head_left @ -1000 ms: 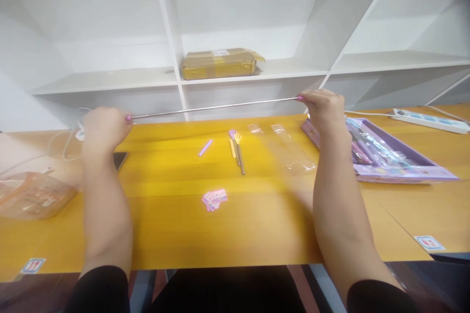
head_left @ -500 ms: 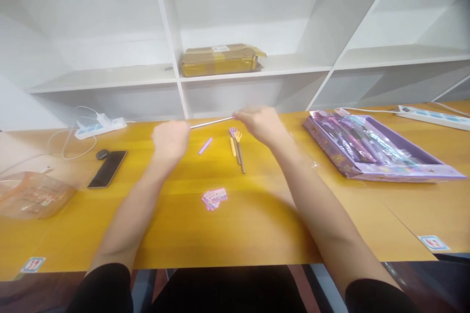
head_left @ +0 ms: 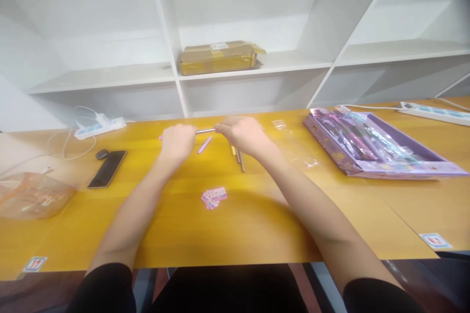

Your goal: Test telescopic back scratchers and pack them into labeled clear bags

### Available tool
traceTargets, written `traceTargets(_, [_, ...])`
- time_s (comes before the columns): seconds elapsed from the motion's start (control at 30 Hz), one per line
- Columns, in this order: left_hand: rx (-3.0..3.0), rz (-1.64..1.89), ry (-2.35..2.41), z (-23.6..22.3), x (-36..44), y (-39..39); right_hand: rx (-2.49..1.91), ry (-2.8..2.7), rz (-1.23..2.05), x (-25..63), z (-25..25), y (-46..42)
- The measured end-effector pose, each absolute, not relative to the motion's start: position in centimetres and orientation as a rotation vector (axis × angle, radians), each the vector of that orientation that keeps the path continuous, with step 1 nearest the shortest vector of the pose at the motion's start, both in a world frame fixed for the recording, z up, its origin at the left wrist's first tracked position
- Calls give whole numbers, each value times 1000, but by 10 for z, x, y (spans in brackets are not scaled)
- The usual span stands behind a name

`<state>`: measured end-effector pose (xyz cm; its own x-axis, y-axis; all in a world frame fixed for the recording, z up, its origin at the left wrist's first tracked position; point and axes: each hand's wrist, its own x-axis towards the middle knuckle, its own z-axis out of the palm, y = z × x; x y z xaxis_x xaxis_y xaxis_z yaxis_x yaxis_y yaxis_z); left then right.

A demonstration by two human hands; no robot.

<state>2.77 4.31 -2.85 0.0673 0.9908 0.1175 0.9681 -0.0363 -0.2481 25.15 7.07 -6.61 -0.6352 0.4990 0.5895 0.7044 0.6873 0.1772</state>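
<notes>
Head view: left hand (head_left: 178, 141) is closed in a loose fist around a thin metal rod (head_left: 204, 131); right hand (head_left: 240, 134) has its other end pinched between thumb and fingertips. Exact finger contact on both is blurred. Rod is above the back half of the table (head_left: 257, 234), near level, short bare span showing between the hands. Small pink tip (head_left: 160, 138) pokes out past the left fist, probably the same piece; can't confirm.

Handling, my read: light, stiff lengthwise, slick polished metal, so a smooth pull could slip through the fingers. Thin section, likely to bend or kink if loaded sideways. Best hold: both ends, pull kept in line.

Materials: two metal shafts (head_left: 242, 164) lie partly hidden by the right hand, round and shiny, with a yellow piece (head_left: 233, 150) beside them. Purple stick (head_left: 204, 145) is slim, flat-looking, matte, likely plastic. Pink printed cards (head_left: 214, 197) overlap in a fan, thin and flat. Clear wrappers (head_left: 312, 162) are crinkly, filmy, see-through. Purple box (head_left: 326, 144) at right: open, shallow, straight-walled, probably card, holding glossy film-wrapped packets (head_left: 370, 142).
</notes>
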Motion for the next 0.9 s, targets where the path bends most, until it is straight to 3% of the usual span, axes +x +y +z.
traceTargets(0.9, [-2098,89,-1954,-30,25,43,-1011,-2461,-412,249,-65,75])
